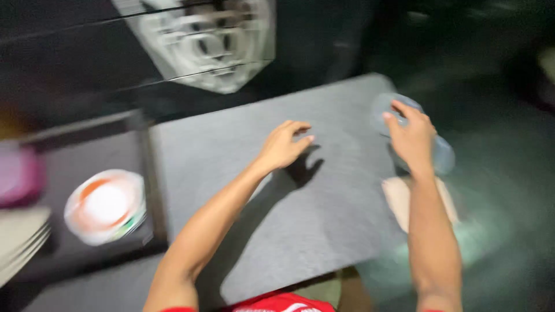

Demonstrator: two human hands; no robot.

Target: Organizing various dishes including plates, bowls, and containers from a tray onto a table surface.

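Over a bare grey tabletop (277,190), a person's right hand (411,138) grips a clear plastic container (442,151) at the far right edge, not yet set down, while the left hand (283,144) hovers loosely curled, holding nothing.

matt grey stone-like slab (277,190) — clear glossy plastic lid (442,153) — bare hands aside
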